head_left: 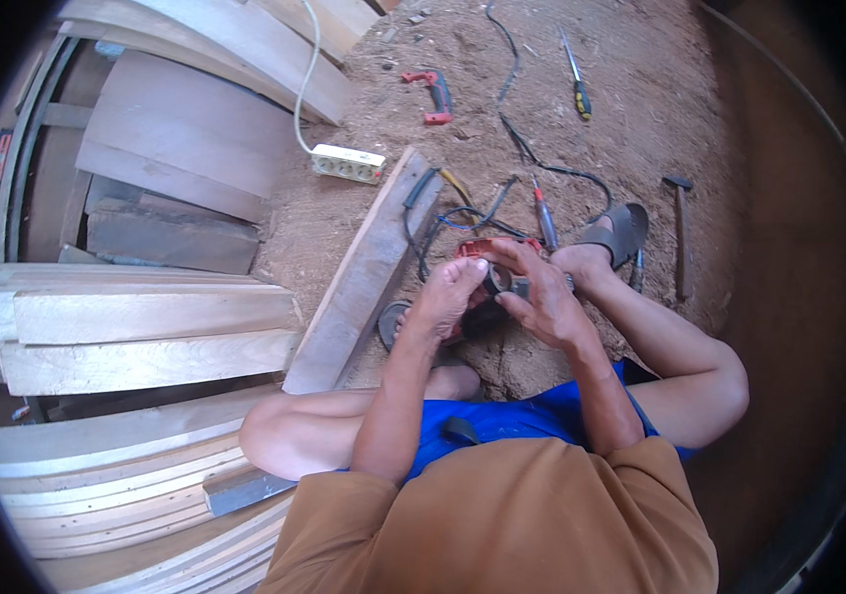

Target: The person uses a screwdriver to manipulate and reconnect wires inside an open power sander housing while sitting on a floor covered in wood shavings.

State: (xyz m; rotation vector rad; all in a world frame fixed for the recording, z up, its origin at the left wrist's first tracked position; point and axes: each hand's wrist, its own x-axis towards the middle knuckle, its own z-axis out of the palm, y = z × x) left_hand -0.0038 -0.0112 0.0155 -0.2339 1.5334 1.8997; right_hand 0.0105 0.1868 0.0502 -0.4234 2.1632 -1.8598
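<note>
Power tool [482, 315], red and dark, located on the ground between the person's bent legs, under both hands, its far end partly hidden by fingers. Left hand [448, 292]: fingers drawn in narrow at the tool's near-left side, thumb against it, gripping it. Right hand [549, 302]: fingers arched over the tool's top and right side, thumb set apart from them; whether it grips or merely touches, cannot tell. Loose wires [430, 233], dark and blue: just beyond the tool. Screwdriver [545, 213], with a blue and red handle: just beyond the right hand, tip pointing away. Wooden plank [359, 287]: lying aslant to the left of the tool. Sandal [625, 234], grey-brown: on the right foot. Hammer [681, 233], long-handled: on the ground right of that foot. Handle cover [435, 96], red and black, curved: lying farther off, apart from the tool. Power strip [348, 163], white, with a pale cord: near the plank's far end. Second screwdriver [577, 79], yellow and black handle: far right on the ground. Stacked boards [156, 317], pale: along the left side. Ground [631, 139]: brown, strewn with shavings.
</note>
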